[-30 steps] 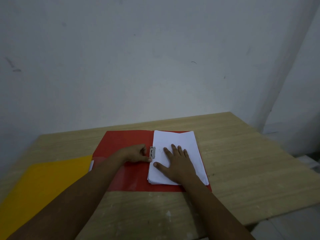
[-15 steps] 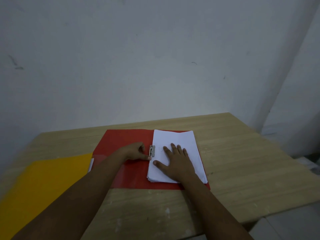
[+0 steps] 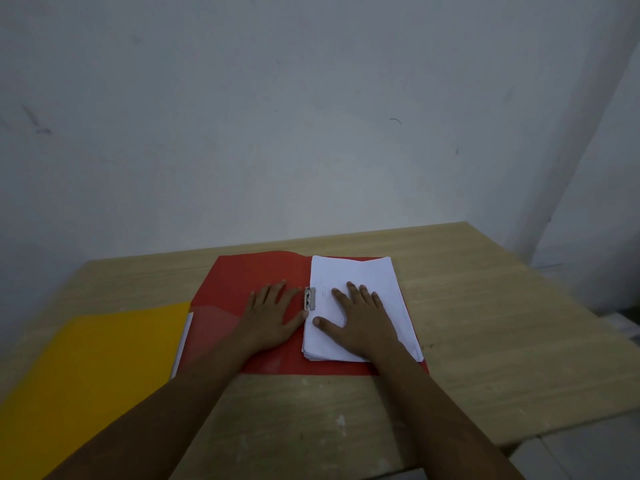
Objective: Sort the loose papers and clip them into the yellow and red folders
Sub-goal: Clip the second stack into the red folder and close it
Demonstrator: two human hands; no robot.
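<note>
The red folder point(image 3: 239, 282) lies open on the wooden table point(image 3: 485, 306). On its right half rests a stack of white papers point(image 3: 374, 271), with a metal clip point(image 3: 310, 298) at the stack's left edge. My left hand point(image 3: 270, 315) lies flat, fingers spread, on the folder's left half, its thumb near the clip. Flat on the papers is my right hand point(image 3: 356, 317), pressing them down. A closed yellow folder point(image 3: 86, 368) with white paper edges showing at its right side lies at the left.
A plain grey wall stands behind the table. The table's right and front edges drop off to a pale tiled floor point(image 3: 571, 459) at the lower right.
My left hand has let go of the clip and opened flat on the red folder's left half. The right hand stays pressed on the papers.
</note>
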